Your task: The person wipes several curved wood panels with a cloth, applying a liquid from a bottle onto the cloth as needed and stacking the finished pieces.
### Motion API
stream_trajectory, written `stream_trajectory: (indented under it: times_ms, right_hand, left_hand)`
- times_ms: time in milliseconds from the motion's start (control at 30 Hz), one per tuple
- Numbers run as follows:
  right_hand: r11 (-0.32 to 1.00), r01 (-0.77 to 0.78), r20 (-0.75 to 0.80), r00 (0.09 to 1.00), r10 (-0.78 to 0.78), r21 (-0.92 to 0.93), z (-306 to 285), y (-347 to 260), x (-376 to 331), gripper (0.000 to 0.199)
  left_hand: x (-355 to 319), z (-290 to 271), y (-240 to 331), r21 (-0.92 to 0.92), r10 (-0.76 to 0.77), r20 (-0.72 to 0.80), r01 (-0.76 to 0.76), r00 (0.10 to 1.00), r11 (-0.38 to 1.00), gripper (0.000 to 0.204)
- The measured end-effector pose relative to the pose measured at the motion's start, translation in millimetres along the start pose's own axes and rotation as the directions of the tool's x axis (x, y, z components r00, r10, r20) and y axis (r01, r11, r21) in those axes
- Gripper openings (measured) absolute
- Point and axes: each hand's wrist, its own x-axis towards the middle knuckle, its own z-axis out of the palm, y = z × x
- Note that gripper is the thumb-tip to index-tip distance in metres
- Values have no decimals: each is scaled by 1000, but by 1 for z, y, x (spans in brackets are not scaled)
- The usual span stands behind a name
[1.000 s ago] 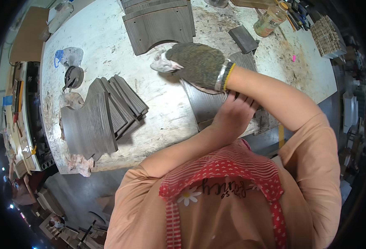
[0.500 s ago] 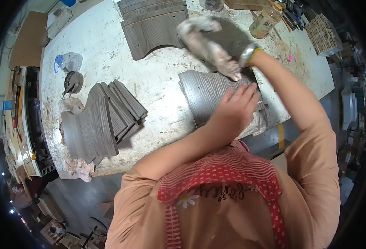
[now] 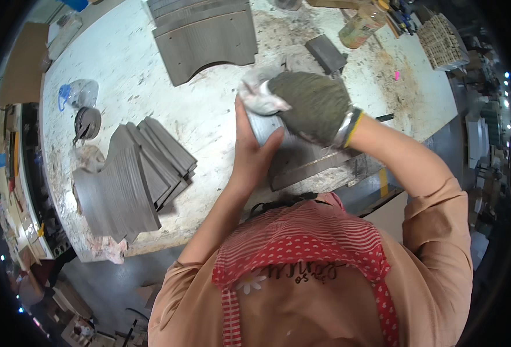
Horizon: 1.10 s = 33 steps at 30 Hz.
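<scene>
Pressing a grey panel (image 3: 302, 156), bare left hand (image 3: 252, 153) meets gloved right hand (image 3: 307, 104).

Both hands (image 3: 278, 124) together, right one (image 3: 310, 104) (gloved) on top

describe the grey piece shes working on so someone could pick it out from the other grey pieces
On the white workbench, look straight ahead of the person's chest. The grey ridged panel lies there under both hands: bare left hand steadying it, gloved right hand pressing a rag. The other grey pieces lie untouched.
</scene>
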Motion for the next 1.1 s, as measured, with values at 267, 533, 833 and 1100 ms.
stream_trajectory:
  times_ms: [267,533,833,1100]
  right_hand:
    - [903,-413,248,893,375,122,-19,-12,5,14]
    - [657,-732,28,671,741,180,-51,97,-94,32]
    - [995,-75,-71,994,80,69,-9,66,-80,37]
    - [954,-133,90,990,113,269,12,-27,61,18]
  left_hand:
    - [-3,-8,-3,197,0,-35,7,999,980,78]
    - [1,-7,6,505,196,15,-177,980,845,86]
    - [-9,42,18,453,361,682,-755,636,474,36]
    - [-9,40,25,506,40,759,-628,649,591,39]
